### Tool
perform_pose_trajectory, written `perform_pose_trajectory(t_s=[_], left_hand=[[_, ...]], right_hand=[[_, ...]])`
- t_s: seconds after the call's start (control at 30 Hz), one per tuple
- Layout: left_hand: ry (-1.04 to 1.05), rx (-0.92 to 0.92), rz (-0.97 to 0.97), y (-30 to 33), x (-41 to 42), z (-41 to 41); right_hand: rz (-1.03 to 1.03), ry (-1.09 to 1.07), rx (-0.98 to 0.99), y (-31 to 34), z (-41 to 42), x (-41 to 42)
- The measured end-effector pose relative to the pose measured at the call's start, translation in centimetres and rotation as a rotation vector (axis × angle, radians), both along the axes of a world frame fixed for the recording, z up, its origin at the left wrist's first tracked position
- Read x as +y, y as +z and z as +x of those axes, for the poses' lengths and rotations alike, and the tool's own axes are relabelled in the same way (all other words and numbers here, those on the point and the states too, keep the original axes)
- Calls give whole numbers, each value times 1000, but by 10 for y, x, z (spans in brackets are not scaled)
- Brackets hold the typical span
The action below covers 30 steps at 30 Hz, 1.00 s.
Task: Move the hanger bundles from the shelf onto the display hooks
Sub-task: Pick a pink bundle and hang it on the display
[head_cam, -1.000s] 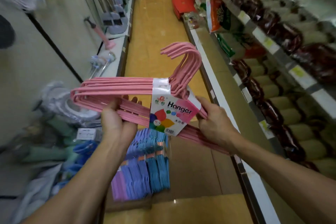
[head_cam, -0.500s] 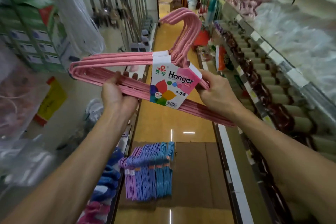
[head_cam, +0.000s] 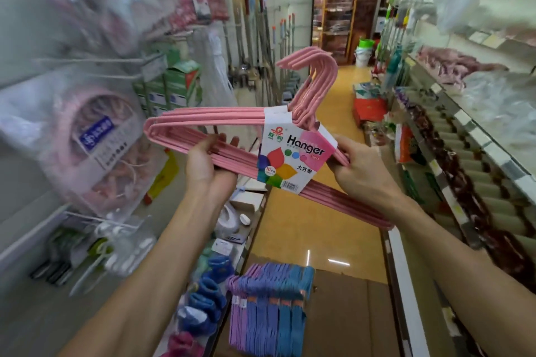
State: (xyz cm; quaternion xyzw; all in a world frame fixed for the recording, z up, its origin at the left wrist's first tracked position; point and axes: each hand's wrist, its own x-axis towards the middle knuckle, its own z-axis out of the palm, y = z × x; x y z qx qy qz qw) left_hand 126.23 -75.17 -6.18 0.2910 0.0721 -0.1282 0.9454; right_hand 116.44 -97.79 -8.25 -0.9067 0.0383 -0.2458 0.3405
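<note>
Item: pink hanger bundle (head_cam: 208,124), wire hangers banded together by a paper label (head_cam: 293,153) printed "Hanger". Position: held in the air over the shop aisle, roughly level, hooks pointing up and curving left.

Left hand (head_cam: 207,164): under the bundle's lower bars, left of the label, palm up; fingers curl up round the bars and grip them.

Right hand (head_cam: 358,166): just right of the label, fingers curled round the hangers' sloping right arm, gripping it.

Below: stack of purple and blue hanger bundles (head_cam: 269,310), lying at the shelf edge beside a brown cardboard sheet (head_cam: 345,316) on the yellow floor (head_cam: 316,217).

Left side: wire display hooks (head_cam: 95,61) carrying bagged goods, blurred. Right side: shelves (head_cam: 475,130) of packaged goods.
</note>
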Motion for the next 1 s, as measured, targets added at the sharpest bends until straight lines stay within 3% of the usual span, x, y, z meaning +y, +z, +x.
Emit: perform_pose_trajectory(t_s=[0.3,0.6,1.0], left_hand=[[210,-221,105,29,65,-54],[537,-226,146,50,119,-156],[1036,-226,195,85,199,-305]], right_hand=[[-74,256,-58,46,11,33],[-82,610,-144,74,5,88],[-15,1016,-144,101,-51,223]])
